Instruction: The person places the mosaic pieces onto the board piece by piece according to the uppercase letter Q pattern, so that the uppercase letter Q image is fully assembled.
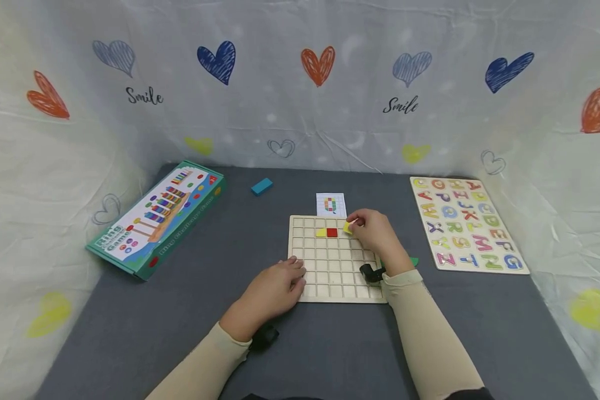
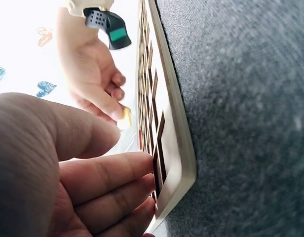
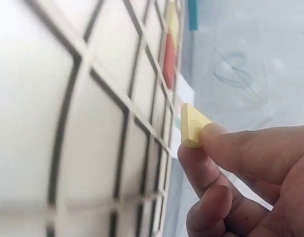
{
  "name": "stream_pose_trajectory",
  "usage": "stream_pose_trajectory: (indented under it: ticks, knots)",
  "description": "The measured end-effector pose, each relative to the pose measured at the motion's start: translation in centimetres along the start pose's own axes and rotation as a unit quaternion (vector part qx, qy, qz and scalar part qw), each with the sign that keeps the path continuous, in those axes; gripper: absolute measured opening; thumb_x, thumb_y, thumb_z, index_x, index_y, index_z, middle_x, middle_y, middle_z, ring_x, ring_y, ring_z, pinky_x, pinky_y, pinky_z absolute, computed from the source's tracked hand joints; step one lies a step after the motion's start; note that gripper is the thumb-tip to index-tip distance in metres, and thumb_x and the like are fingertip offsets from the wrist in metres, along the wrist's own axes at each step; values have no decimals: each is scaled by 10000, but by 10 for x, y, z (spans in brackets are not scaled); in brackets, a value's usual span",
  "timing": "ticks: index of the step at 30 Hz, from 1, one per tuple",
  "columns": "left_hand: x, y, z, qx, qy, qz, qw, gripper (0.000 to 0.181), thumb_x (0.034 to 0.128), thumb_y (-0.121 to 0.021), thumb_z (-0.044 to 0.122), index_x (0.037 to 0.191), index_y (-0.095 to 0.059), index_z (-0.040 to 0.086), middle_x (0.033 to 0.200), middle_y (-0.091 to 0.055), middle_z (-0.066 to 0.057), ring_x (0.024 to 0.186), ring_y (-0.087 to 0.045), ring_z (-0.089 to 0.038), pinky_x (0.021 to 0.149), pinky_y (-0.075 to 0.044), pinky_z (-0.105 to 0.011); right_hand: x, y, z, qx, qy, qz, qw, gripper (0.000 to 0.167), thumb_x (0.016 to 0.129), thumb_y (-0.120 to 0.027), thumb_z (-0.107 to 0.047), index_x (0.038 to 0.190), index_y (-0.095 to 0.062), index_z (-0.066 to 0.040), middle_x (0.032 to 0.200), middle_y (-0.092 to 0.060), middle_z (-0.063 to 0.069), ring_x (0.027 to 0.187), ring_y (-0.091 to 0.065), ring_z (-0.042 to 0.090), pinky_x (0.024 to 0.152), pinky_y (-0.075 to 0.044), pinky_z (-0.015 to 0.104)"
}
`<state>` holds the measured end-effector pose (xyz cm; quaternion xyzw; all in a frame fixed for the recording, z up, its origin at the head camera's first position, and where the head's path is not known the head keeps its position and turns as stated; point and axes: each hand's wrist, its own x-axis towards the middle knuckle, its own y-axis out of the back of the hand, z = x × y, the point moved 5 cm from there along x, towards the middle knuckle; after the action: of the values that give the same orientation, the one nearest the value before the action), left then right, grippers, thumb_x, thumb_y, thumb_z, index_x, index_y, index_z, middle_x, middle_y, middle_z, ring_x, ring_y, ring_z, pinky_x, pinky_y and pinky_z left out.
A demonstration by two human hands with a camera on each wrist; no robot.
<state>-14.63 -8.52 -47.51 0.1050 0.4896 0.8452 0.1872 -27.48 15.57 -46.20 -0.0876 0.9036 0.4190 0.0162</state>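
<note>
A wooden grid board (image 1: pixel 330 276) lies on the grey table. In its second row a yellow triangular piece (image 1: pixel 321 233) sits beside a red square piece (image 1: pixel 332 233). Between thumb and fingertips my right hand (image 1: pixel 377 233) pinches a yellow piece (image 3: pixel 192 126), held above the board's upper right part. My left hand (image 1: pixel 275 289) rests on the board's left edge, its fingers relaxed and touching the rim (image 2: pixel 177 163). Behind the board lies a pattern card (image 1: pixel 331 204) with a coloured letter shape.
At the left is a green game box (image 1: pixel 155 216), with a blue block (image 1: pixel 262 186) to its right. An alphabet board (image 1: pixel 470 225) lies at the right. Part of a green object (image 1: pixel 414 261) shows beside the right wrist. A white curtain with hearts surrounds the table.
</note>
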Motion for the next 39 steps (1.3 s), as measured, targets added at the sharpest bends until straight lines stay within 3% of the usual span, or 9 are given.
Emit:
stream_pose_trajectory:
  ticks: [7, 13, 39]
  knots:
    - [0, -2, 1, 68, 40, 1, 10000, 369, 1088, -657, 235, 1396, -750, 54, 1537, -659, -108, 1516, -561, -274, 1279, -446, -490, 6, -13, -2, -66, -8, -133, 9999, 185, 1087, -651, -152, 1211, -773, -90, 1056, -737, 119, 908, -653, 285, 806, -549, 422]
    - [0, -2, 0, 104, 32, 3, 9999, 371, 1090, -653, 238, 1401, -747, 59, 1541, -657, -105, 1520, -557, -273, 1284, -440, -486, 4, -14, -5, -173, -17, -143, 9997, 159, 1060, -651, -122, 1145, -780, -86, 1042, -729, 121, 931, -640, 290, 818, -545, 432]
    - [0, -1, 1, 140, 20, -28, 9999, 373, 1084, -657, 232, 1396, -748, 47, 1536, -658, -110, 1511, -566, -282, 1276, -448, -492, 1, -23, -8, -364, -111, -138, 9992, 131, 1067, -660, -117, 1119, -771, -71, 1011, -712, 108, 873, -617, 268, 768, -532, 394]
